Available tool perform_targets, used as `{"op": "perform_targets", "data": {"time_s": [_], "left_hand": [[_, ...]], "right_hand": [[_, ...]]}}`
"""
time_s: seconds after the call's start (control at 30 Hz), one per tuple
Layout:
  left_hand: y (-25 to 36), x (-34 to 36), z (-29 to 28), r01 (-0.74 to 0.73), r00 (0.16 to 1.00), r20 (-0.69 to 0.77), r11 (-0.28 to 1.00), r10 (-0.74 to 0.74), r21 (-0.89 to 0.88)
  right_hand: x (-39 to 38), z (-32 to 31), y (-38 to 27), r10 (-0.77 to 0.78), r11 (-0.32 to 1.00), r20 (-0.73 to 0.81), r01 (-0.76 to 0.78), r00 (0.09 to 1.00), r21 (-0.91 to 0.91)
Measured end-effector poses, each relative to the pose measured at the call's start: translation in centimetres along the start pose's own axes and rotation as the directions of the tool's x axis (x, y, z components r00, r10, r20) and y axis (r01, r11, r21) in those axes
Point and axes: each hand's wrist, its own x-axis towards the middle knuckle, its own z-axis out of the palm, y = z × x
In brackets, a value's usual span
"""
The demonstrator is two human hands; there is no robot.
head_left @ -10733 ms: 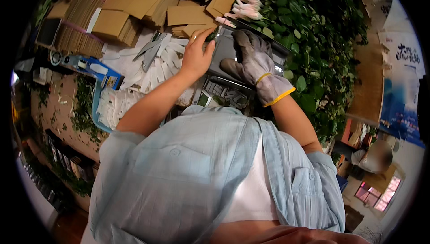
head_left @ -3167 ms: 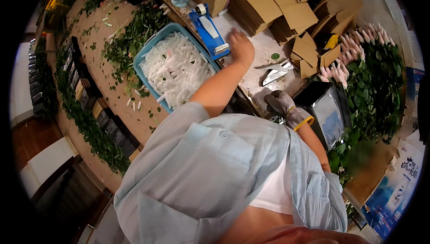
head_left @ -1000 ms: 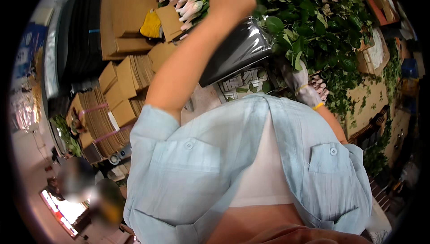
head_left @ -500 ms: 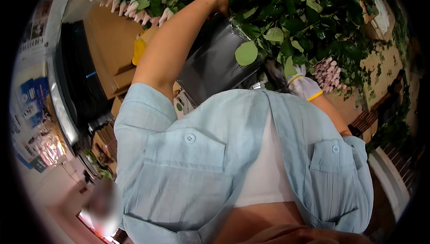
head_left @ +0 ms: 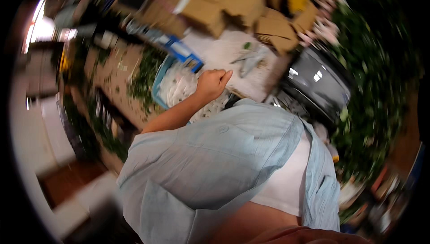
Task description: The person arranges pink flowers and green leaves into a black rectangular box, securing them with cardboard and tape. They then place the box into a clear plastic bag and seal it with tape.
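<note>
My left hand [head_left: 214, 84] is a closed fist, thumb on top, held over the near right part of a light blue tub [head_left: 157, 83]. White, soft-looking netted pieces [head_left: 175, 83] fill that tub. Whether anything is inside the fist is hidden. Of my right hand only a bit of a white glove with a yellow cuff [head_left: 332, 147] shows beside my shirt; its fingers are hidden. Near it are a glossy dark grey plastic-covered block [head_left: 319, 83] and a large mass of leafy green stems [head_left: 374, 87]. Pale pink, wrapped-looking flower heads [head_left: 326, 6] line the stems' far left edge.
Beyond my left hand, a grey hand tool [head_left: 251, 60], blurred, lies on a pale surface [head_left: 219, 49]. A blue and white box [head_left: 183, 53] leans by the tub. Brown cardboard boxes [head_left: 201, 13] stand behind. Scattered leaves [head_left: 145, 76] cover the left side.
My view has swung left. My left hand has left the leafy stems and moved over the tub, now closed. The stems and dark block now appear at the right.
</note>
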Motion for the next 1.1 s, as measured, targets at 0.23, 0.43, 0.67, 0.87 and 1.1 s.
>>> {"op": "perform_targets", "data": {"time_s": [0.23, 0.43, 0.67, 0.87, 1.1], "left_hand": [[-13.8, 2.8, -7.9, 0.221, 0.597, -0.802, 0.958, 0.014, 0.181], [-18.4, 9.0, -10.9, 0.258, 0.873, -0.431, 0.966, -0.228, 0.011], [-21.0, 10.5, -7.8, 0.092, 0.636, -0.741, 0.974, -0.217, -0.206], [-19.7, 9.0, -10.0, 0.264, 0.832, -0.506, 0.964, -0.227, 0.003], [-17.8, 9.4, -6.5, -0.095, 0.47, -0.88, 0.995, 0.075, 0.034]], "right_hand": [[7.1, 3.2, -15.4, -0.399, 0.89, 0.458, 0.456, 0.794, -0.017], [11.9, 10.0, -19.2, -0.443, 0.826, 0.654, 0.563, 0.612, 0.033], [9.8, 9.6, -20.6, -0.274, 0.906, 0.653, 0.418, 0.706, -0.072], [9.5, 9.3, -19.9, -0.267, 0.921, 0.608, 0.384, 0.748, -0.069], [8.6, 8.9, -19.6, -0.278, 0.93, 0.538, 0.363, 0.795, -0.056]]}}
